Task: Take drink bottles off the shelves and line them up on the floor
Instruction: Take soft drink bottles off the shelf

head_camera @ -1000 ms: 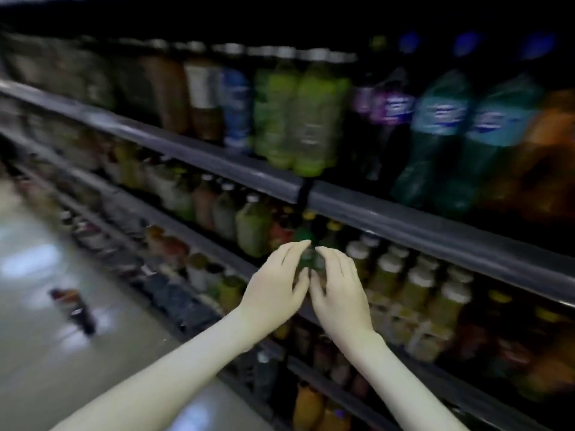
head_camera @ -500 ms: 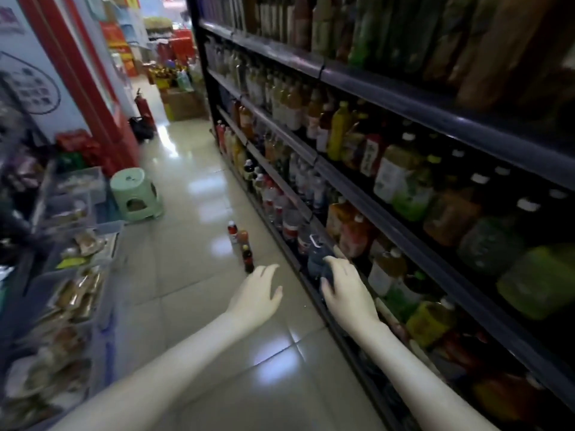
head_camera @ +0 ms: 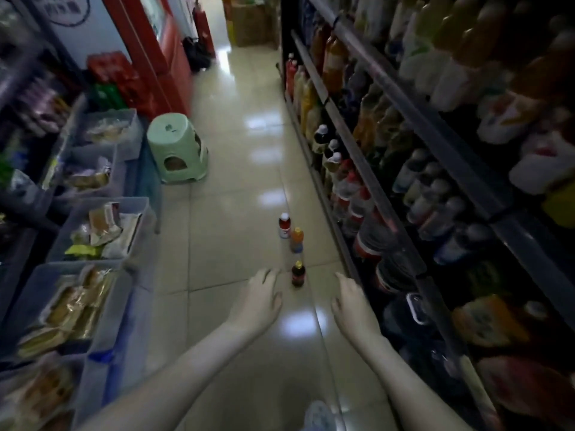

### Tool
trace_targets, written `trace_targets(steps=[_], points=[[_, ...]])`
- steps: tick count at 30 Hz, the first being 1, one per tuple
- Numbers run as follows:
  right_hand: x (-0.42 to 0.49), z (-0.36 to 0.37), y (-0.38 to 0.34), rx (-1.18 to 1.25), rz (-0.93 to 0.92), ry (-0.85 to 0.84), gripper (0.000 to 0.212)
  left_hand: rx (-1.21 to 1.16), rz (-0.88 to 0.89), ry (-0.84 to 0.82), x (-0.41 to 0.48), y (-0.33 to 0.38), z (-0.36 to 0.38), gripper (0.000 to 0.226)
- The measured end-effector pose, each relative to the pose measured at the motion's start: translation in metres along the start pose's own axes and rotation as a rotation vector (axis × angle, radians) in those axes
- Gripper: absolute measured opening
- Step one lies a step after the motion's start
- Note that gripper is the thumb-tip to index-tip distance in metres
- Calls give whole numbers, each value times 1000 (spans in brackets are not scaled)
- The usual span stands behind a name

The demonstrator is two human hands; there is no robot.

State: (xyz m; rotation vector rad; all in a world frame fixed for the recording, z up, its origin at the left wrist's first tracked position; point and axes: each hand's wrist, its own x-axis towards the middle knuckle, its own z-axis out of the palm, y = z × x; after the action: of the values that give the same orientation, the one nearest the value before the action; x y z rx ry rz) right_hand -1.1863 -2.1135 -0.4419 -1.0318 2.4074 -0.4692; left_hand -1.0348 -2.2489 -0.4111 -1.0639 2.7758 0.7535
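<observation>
Off the low shelf comes the right hand (head_camera: 353, 306), level now with the left hand (head_camera: 261, 301) over the glossy beige tiled floor (head_camera: 236, 213), both hands loosely spread and holding nothing. Just past them stands a dark cola bottle with a yellow cap (head_camera: 298, 273), then farther off an orange drink bottle (head_camera: 297, 239) and a red drink bottle with a white cap (head_camera: 284, 224), lined up near the dark metal drink shelves (head_camera: 371, 181) on the right. A pale green plastic stool (head_camera: 177, 147) sits far left.

floor (head_camera: 236, 169) — glossy tile, mirrors the lights | stool (head_camera: 177, 147) — smooth green plastic | bins (head_camera: 102, 309) translucent plastic | shelf rails (head_camera: 435, 141) dull metal
</observation>
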Motion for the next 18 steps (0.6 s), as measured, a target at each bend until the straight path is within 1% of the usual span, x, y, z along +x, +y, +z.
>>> trace_targets(steps=[5, 7, 9, 10, 13, 14, 16, 18], points=[[153, 95, 16, 13, 86, -128, 51, -66, -61, -84, 131, -80, 70, 56], [205, 149, 29, 49, 163, -165, 56, -73, -96, -135, 182, -114, 111, 55], [256, 203, 43, 46, 206, -215, 63, -101, -57, -170, 229, -147, 152, 53], [281, 231, 51, 31, 214, -225, 67, -127, -55, -203, 250, -165, 173, 52], [356, 300, 75, -71, 284, -240, 76, -79, -22, -287, 301, -214, 219, 51], [375, 318, 82, -122, 315, -259, 73, -70, -6, -309, 315, -226, 228, 54], [402, 347, 94, -164, 357, -283, 51, -46, 19, -374, 337, -250, 243, 57], [411, 366, 99, -135, 366, -233, 33, -24, 39, -406, 352, -265, 242, 58]])
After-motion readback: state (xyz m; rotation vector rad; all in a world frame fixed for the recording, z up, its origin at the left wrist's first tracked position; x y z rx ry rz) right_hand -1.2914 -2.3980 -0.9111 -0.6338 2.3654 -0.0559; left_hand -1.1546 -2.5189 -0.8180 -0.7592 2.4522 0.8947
